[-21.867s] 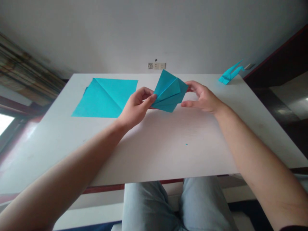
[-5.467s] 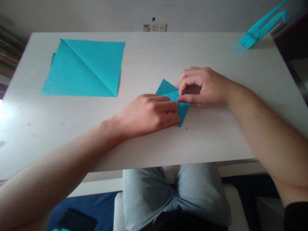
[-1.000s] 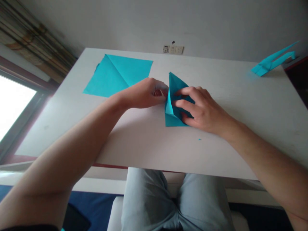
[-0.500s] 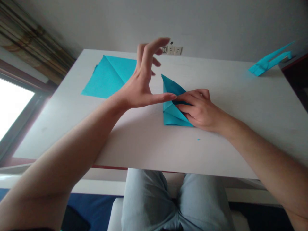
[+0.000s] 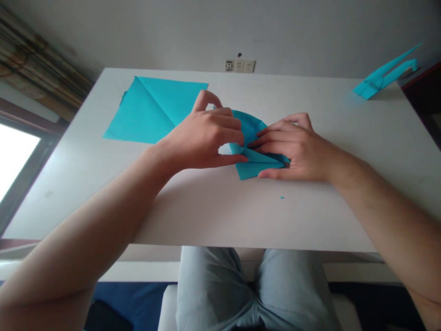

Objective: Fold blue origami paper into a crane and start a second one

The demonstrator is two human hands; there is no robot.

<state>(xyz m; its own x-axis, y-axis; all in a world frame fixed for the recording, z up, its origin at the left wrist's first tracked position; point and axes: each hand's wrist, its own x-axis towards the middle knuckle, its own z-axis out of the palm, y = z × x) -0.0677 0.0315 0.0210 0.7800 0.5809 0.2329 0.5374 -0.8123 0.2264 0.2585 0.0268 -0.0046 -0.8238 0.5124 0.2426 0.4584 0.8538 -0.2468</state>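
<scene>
A partly folded turquoise paper lies on the white table, near its middle. My left hand curls over the paper's left side, thumb and fingers pinching a raised flap. My right hand lies on the paper's right side, its fingers stretched flat and pressing it down. Both hands cover most of the paper; only its lower corner and a curved upper flap show.
A flat turquoise sheet with a diagonal crease lies at the table's back left. A folded turquoise paper figure stands at the back right corner. Wall sockets sit behind the table. A tiny turquoise scrap lies near the front.
My left hand, raised and spread half a second ago, has come down and closed on the paper's flap. My right hand has flattened over the paper.
</scene>
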